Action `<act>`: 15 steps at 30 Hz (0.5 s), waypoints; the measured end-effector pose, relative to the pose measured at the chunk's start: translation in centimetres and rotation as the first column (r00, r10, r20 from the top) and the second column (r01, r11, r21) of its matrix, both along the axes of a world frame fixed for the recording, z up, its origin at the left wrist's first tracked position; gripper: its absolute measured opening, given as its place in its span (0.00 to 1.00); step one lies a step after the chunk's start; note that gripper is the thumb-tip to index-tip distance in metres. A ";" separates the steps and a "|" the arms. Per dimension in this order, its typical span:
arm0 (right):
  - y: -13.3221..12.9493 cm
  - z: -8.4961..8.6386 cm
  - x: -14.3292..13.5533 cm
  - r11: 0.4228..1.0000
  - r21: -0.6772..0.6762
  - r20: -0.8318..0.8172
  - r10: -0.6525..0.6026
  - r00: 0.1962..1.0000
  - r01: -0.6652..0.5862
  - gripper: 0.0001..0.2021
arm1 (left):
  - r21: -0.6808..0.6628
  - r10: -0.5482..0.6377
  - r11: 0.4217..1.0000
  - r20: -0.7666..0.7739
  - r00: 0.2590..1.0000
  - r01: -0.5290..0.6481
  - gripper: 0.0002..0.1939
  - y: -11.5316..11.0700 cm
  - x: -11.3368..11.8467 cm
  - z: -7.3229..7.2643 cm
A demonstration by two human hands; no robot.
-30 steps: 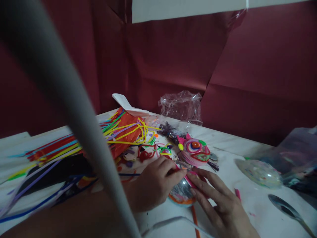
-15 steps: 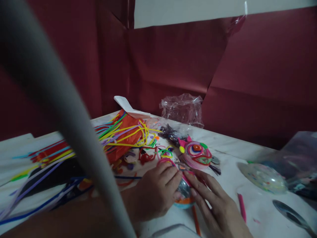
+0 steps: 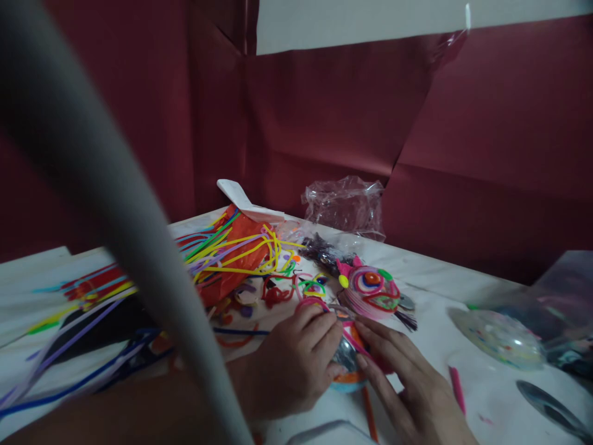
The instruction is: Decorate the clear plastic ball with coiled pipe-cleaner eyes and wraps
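Observation:
Between my hands sits a shiny round craft piece, with pink strips across it and an orange and light blue rim. My left hand is closed over its left side, fingers curled on a pink pipe cleaner that loops up above the knuckles. Along the right side, my right hand grips the round piece, its fingers bent against the edge and the pink strip. Just behind lies a pink fish-like craft figure with a large eye and a dark tuft. My fingers cover much of the held piece.
Bundles of coloured pipe cleaners spread over the left side around an orange-red packet. A clear plastic wrapper stands at the back. To the right are a clear domed container, a pink stick and a grey ring-like object. A blurred pole crosses the near left.
The view has shifted slightly, so everything sits a little further right. Both hands stay on the round piece, with the right fingers barely moved.

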State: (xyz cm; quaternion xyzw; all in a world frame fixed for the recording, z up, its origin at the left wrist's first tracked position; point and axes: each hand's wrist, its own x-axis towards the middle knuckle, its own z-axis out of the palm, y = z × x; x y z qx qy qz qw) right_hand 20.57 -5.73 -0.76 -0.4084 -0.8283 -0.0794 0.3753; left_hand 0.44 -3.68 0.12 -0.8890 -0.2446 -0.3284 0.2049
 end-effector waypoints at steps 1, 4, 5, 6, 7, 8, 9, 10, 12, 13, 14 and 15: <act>0.0 0.0 0.0 1.000 -0.008 -0.005 0.002 1.000 -0.002 0.14 | 0.010 0.002 1.000 0.001 1.000 -0.002 0.18 0.0 0.0 0.0; -0.1 0.1 0.1 1.000 -0.016 0.000 0.003 1.000 -0.003 0.14 | 0.029 -0.002 1.000 0.018 1.000 0.001 0.18 -0.1 0.0 0.3; 0.0 0.2 0.2 1.000 -0.013 0.008 0.006 1.000 -0.006 0.15 | 0.031 -0.001 1.000 0.020 1.000 0.000 0.17 -0.1 0.0 0.4; 0.0 0.2 0.2 1.000 -0.008 0.016 0.011 1.000 -0.010 0.15 | 0.035 0.000 0.999 0.020 1.000 -0.001 0.16 -0.1 0.0 0.4; 0.1 0.3 0.3 1.000 -0.006 0.027 0.015 1.000 -0.015 0.15 | 0.038 0.002 0.999 0.016 1.000 -0.003 0.16 -0.1 0.0 0.5; 0.2 0.3 0.3 1.000 0.000 0.032 0.018 0.999 -0.018 0.15 | 0.044 0.005 0.999 0.010 1.000 -0.005 0.16 -0.1 0.0 0.4; 0.3 0.3 0.3 1.000 0.011 0.035 0.022 0.999 -0.023 0.15 | 0.048 0.008 0.999 0.002 1.000 -0.008 0.16 -0.1 0.0 0.4; 0.3 0.3 0.4 0.999 0.022 0.032 0.023 0.999 -0.024 0.15 | 0.056 0.010 0.998 -0.006 1.000 -0.010 0.16 -0.1 0.0 0.3; 0.4 0.2 0.4 0.999 0.037 0.018 0.025 1.000 -0.025 0.16 | 0.078 0.013 0.997 -0.019 1.000 -0.011 0.17 0.0 0.0 0.0; 0.4 0.2 0.4 0.999 0.041 0.012 0.027 1.000 -0.028 0.16 | 0.087 0.019 0.996 -0.019 1.000 -0.017 0.17 0.0 0.0 -0.2; 0.4 0.1 0.3 0.999 0.037 0.007 0.032 0.999 -0.032 0.17 | 0.094 0.024 0.995 -0.012 1.000 -0.023 0.18 0.1 0.0 -0.3; 0.3 0.1 0.2 0.999 0.017 0.002 0.033 0.999 -0.033 0.18 | 0.094 0.031 0.995 -0.004 1.000 -0.030 0.19 0.1 0.1 -0.5</act>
